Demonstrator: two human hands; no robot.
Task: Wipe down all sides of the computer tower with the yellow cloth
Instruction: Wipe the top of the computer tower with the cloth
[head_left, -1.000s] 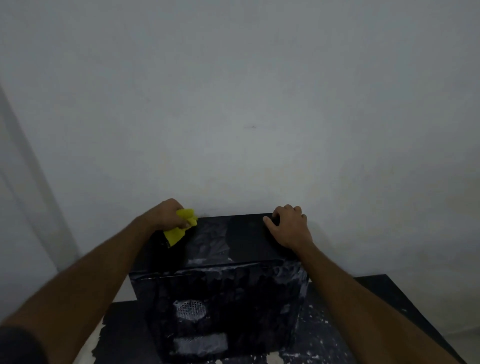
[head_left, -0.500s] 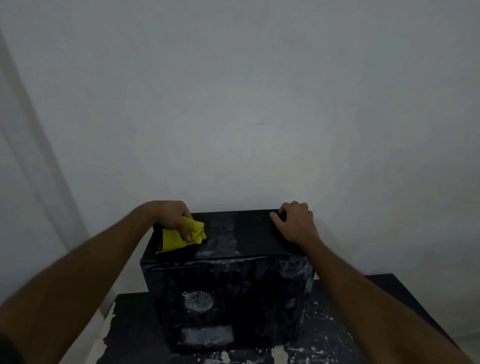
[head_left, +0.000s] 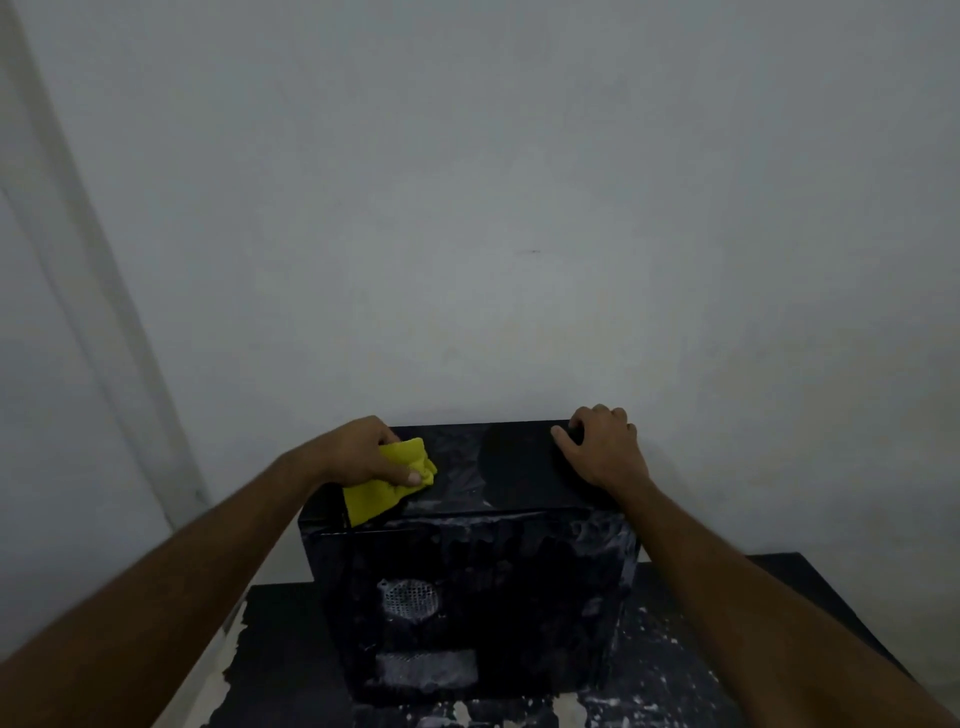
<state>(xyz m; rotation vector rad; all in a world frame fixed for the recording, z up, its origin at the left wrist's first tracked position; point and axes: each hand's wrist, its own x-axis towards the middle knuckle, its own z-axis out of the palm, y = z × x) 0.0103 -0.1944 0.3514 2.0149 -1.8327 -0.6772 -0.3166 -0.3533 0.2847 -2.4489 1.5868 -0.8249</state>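
1. The left hand (head_left: 363, 449) had its fingers (head_left: 408, 475) curled round the bunched yellow cloth (head_left: 387, 486), pinching it against the top of the computer tower (head_left: 467, 597); compared with half a second before, the cloth sat at much the same near-left spot on the top.
2. The right hand (head_left: 605, 449) kept its place at the far right edge, fingers bent over it, apparently gripping the rim.
3. The tower stood upright on a dark, paint-flecked desk (head_left: 753, 649) against a pale wall (head_left: 493, 208).
4. Its black facing panel looked smeared grey-white, with a round mesh vent (head_left: 410, 597); the top showed a cleaner dark patch.
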